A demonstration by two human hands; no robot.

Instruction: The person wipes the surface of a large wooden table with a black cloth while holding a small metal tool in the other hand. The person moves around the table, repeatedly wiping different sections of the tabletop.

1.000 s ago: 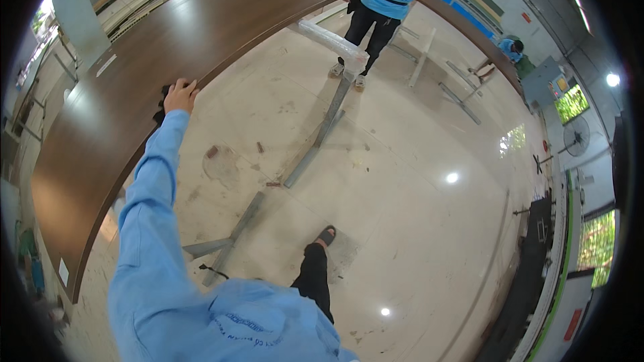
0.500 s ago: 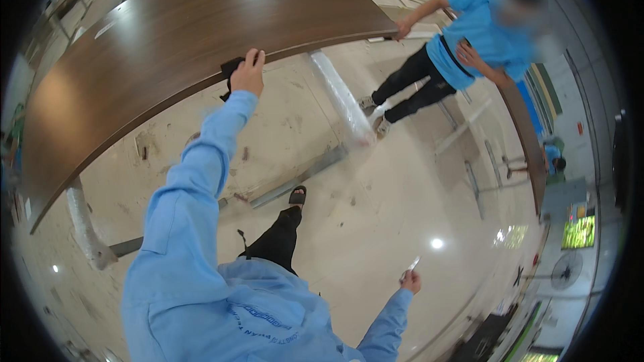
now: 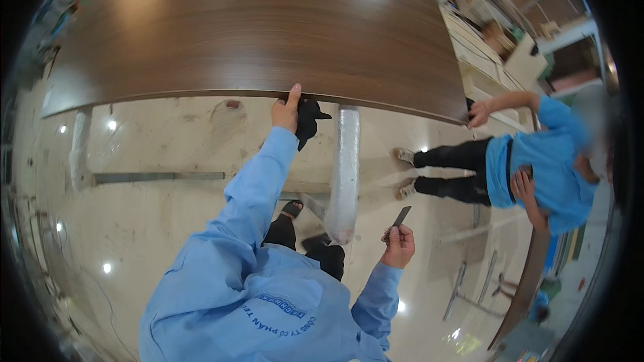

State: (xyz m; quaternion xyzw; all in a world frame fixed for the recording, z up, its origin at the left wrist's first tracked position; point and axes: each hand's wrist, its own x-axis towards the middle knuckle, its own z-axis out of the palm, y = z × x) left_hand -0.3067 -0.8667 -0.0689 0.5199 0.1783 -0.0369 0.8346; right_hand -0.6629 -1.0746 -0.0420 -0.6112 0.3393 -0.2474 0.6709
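Left hand grips the brown table edge with a partly hidden black cloth, while right hand pinches a thin dark blade.

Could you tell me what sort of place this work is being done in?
Probably a furniture workshop or factory floor: a large dark wood tabletop on a wrapped leg, a polished concrete floor, and panels stacked at the back.

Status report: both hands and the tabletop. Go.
Left hand grips the brown tabletop edge, black cloth beside it. Right hand holds a small flat blade, clear of the top. Co-worker's hand on the far corner.
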